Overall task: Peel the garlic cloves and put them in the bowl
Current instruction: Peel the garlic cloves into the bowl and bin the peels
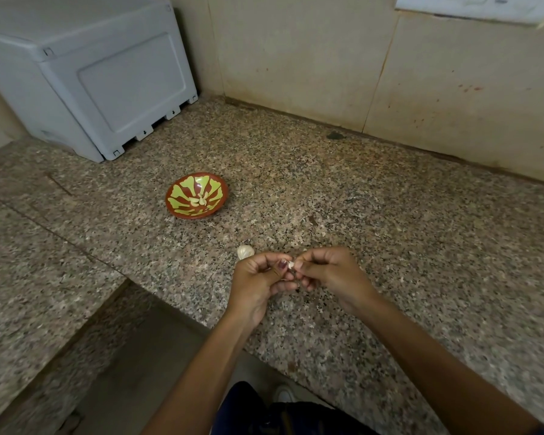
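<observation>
Garlic is counted as follows: one small pale garlic clove point(291, 264) is pinched between the curled fingertips of the left hand point(258, 284) and the right hand point(330, 277), above the speckled granite counter point(390, 215). One papery garlic bulb point(245, 252) is seen at 11 o'clock of the hands, just beside them. Several peeled cloves point(199, 200), glossy and curved, are held in one round bowl point(176, 211), red-brown with yellow-green petals, farther off at 11 o'clock. One grey plastic box point(107, 80) is set at the far corner.
</observation>
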